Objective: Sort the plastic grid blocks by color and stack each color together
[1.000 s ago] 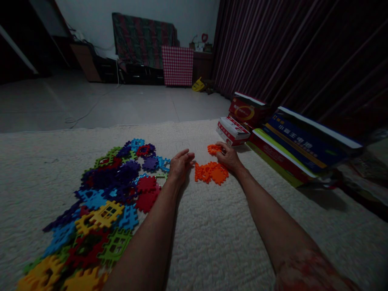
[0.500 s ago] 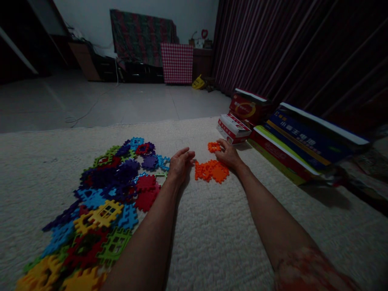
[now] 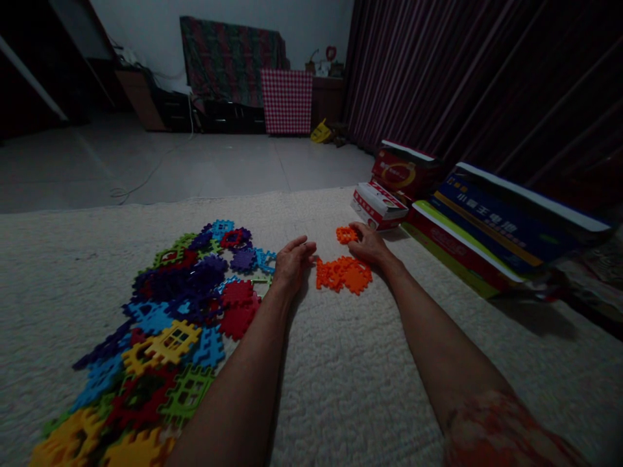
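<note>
Between my hands, a small group of orange interlocking plastic tiles lies on the quilted cover. My right hand pinches a separate orange tile by its right side, just beyond the group. To the left of the orange group is my left hand, palm facing inward, fingers stretched out and holding nothing. A heap of toothed tiles in several colours spreads to the left of my left arm, with a red tile, a yellow window tile and a green window tile among them.
Right of my hands stand a small white-and-red box, a red box and a large blue box. The light quilted cover ends at the tiled floor. A dark curtain hangs behind the boxes.
The whole view has shifted slightly, so everything appears a little further right. My hands and the orange tiles keep nearly the same arrangement.
</note>
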`<state>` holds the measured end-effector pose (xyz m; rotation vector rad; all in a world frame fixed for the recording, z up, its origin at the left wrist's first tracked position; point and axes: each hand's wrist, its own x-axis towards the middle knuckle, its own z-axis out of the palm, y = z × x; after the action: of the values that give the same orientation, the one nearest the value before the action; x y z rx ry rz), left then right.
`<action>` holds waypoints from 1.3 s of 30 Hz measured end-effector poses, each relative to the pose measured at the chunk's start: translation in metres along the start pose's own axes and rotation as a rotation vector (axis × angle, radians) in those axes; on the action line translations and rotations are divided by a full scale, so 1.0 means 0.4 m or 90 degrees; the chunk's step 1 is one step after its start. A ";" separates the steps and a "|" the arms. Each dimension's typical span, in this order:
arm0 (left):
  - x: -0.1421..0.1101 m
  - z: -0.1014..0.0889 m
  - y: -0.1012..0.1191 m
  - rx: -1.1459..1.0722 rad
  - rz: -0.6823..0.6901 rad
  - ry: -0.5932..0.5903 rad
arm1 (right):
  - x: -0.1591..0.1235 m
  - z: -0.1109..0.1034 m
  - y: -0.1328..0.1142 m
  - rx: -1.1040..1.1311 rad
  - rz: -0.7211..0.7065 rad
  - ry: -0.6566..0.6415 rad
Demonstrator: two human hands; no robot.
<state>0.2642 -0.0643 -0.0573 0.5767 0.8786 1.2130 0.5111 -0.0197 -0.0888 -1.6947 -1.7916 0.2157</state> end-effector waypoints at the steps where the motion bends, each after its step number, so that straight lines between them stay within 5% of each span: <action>1: 0.000 0.000 0.000 0.000 0.000 -0.001 | 0.000 0.000 0.001 0.003 -0.008 0.003; 11: -0.001 0.003 0.000 -0.004 -0.001 0.009 | 0.010 0.002 -0.019 0.005 -0.023 -0.024; 19: 0.000 0.001 -0.001 0.001 0.006 0.001 | -0.051 -0.030 -0.040 0.172 -0.006 0.015; 25: -0.002 0.008 -0.003 0.002 0.009 0.006 | -0.127 -0.096 -0.079 0.231 -0.016 -0.129; 29: -0.007 0.016 -0.023 0.108 0.073 0.018 | -0.152 -0.149 -0.094 0.125 -0.042 -0.212; 34: -0.021 0.020 -0.056 0.309 0.229 -0.093 | -0.184 -0.152 -0.110 -0.015 -0.092 -0.209; 39: -0.030 0.014 -0.055 0.430 0.248 -0.199 | -0.214 -0.141 -0.157 -0.121 -0.065 -0.229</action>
<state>0.2796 -0.0815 -0.0683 1.4955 0.9247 1.1076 0.4859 -0.1270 -0.0409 -1.7745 -2.2177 0.3318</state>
